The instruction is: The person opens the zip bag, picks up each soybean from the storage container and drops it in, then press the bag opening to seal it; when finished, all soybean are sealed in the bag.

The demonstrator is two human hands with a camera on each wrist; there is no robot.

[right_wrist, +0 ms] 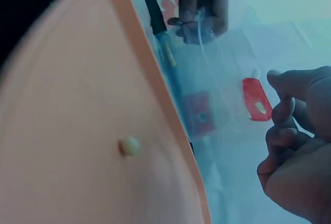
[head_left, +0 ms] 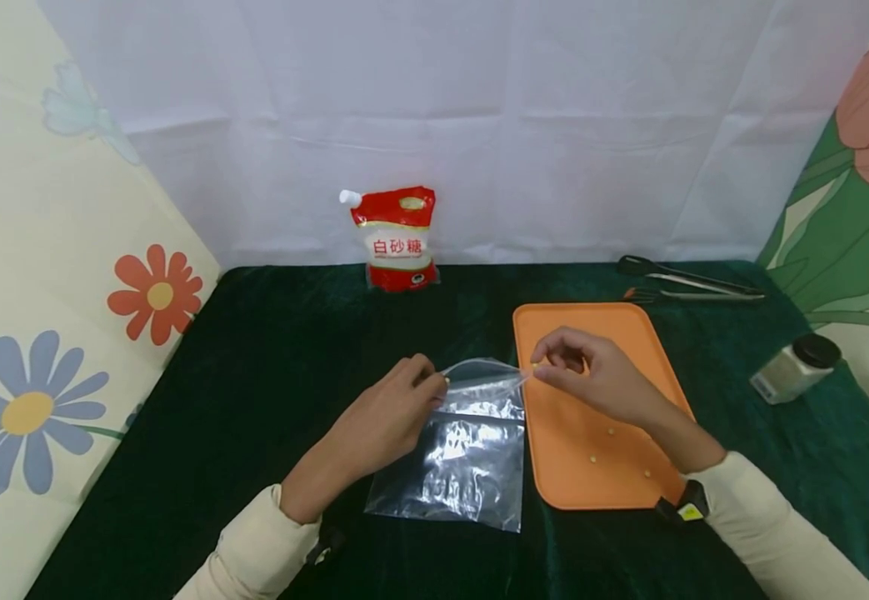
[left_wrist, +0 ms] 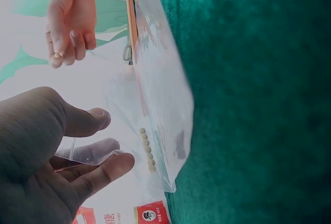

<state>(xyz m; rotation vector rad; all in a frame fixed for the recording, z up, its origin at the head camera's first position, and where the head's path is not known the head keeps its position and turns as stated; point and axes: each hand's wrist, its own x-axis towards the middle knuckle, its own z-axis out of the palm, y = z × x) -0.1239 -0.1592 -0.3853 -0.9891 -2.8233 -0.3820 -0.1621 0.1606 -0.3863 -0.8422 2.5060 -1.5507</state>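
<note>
A clear zip bag (head_left: pixel 471 467) lies on the green cloth, its mouth lifted. My left hand (head_left: pixel 392 408) grips the left side of the mouth; in the left wrist view the film passes between thumb and fingers. Several pale yellow balls (left_wrist: pixel 147 149) sit in a row inside the bag. Between thumb and fingertip, my right hand (head_left: pixel 602 375) pinches another small pale yellow ball (left_wrist: pixel 58 55) at the mouth's right end, above the orange tray (head_left: pixel 576 417). More loose balls (head_left: pixel 593 459) lie on that tray, one of them (right_wrist: pixel 130 146) seen close in the right wrist view.
A red and white sugar pouch (head_left: pixel 400 242) with a white cap stands at the back by the white cloth wall. Tongs (head_left: pixel 741 292) lie behind the tray. A black-lidded jar (head_left: pixel 790 375) lies tilted at the right.
</note>
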